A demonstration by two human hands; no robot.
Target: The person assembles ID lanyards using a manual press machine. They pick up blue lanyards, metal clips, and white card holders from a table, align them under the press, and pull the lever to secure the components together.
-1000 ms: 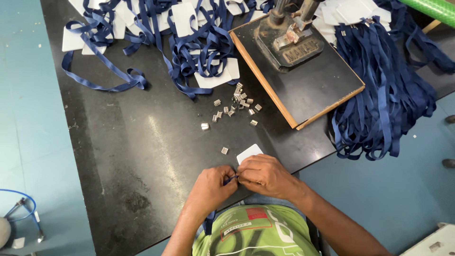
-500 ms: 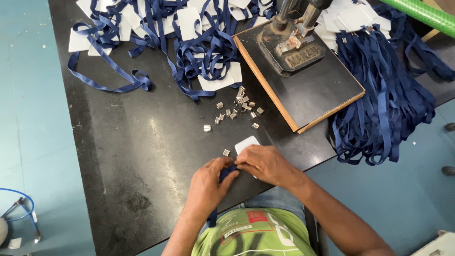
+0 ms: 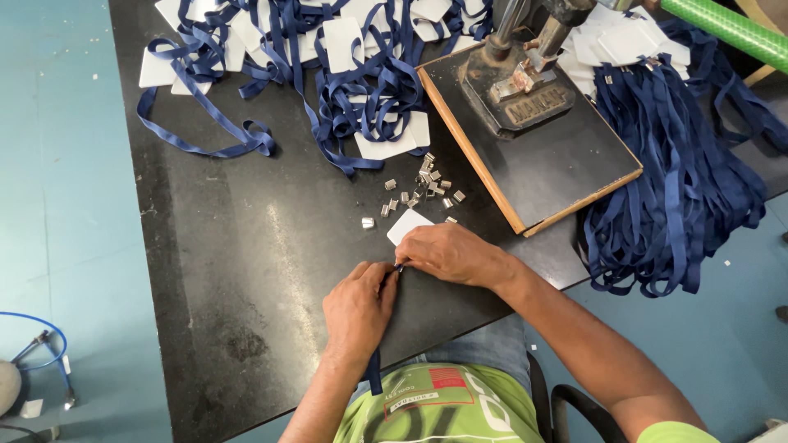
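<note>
Pinching the blue ribbon [image 3: 375, 371] end between both hands: left hand [image 3: 359, 310] grasping it, right hand [image 3: 447, 253] steadying it by the white card [image 3: 406, 225]; keep fingertips close.

A black bench [image 3: 246, 246] carries everything. Just beyond the right hand [image 3: 447, 253] lies a white card [image 3: 406, 225], partly under the fingers, and a little farther off a scatter of small metal clips [image 3: 423, 187]. Well beyond both hands, blue straps [image 3: 361, 90] tangle over more white cards [image 3: 156, 67]. Beyond and to the right of the right hand sits a wood-edged board [image 3: 558, 164] bearing a hand press [image 3: 525, 78]. Farther right, a strap heap [image 3: 681, 189] spills over the bench edge.
</note>
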